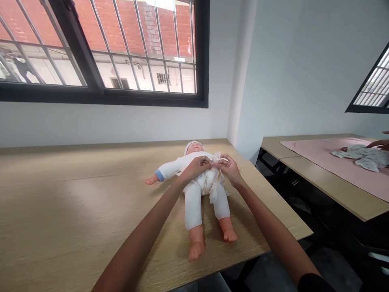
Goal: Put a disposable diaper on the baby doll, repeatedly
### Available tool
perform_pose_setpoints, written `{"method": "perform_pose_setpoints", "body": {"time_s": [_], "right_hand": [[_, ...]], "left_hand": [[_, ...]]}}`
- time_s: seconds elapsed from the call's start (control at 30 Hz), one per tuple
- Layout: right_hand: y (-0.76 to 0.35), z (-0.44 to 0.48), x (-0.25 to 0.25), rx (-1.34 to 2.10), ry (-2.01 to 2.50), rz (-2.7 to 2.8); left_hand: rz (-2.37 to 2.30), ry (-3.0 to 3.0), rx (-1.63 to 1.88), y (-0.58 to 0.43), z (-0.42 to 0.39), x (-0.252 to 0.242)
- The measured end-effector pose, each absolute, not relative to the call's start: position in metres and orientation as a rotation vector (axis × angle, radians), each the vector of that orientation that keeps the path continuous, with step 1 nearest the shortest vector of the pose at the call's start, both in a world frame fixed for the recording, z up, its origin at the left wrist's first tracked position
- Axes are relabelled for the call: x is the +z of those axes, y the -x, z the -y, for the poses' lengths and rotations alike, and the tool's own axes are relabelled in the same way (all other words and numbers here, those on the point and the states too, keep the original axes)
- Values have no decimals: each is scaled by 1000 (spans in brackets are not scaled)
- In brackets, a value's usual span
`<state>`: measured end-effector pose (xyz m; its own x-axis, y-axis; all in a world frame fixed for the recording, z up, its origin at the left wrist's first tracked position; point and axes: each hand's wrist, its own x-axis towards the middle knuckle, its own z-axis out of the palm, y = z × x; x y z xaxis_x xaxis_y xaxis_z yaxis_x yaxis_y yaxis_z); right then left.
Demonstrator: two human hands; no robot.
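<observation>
A baby doll (197, 190) in a white bodysuit with blue cuffs and a white cap lies on its back on a light wooden table (73, 194). A white disposable diaper (209, 182) sits loosely around its middle, with one side hanging loose. My left hand (196, 168) and my right hand (229, 169) meet above the doll's belly, their fingertips pinching the diaper's upper edge. My fingers hide the exact spot they grip.
The table's front edge runs close to the doll's feet. At the right, a second table (334, 198) holds a pink mat (310, 158) with patterned baby clothing (363, 157). Another person's hand (378, 145) rests over the clothing.
</observation>
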<state>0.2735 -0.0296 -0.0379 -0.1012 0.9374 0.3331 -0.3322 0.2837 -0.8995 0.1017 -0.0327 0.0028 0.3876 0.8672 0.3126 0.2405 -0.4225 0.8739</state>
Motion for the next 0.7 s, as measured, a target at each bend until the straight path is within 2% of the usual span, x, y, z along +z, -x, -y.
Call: {"method": "perform_pose_setpoints", "body": {"time_s": [0.7], "right_hand": [[-273, 28, -39, 1214, 679, 1242]], "left_hand": [[-925, -1965, 998, -97, 27, -1]]}}
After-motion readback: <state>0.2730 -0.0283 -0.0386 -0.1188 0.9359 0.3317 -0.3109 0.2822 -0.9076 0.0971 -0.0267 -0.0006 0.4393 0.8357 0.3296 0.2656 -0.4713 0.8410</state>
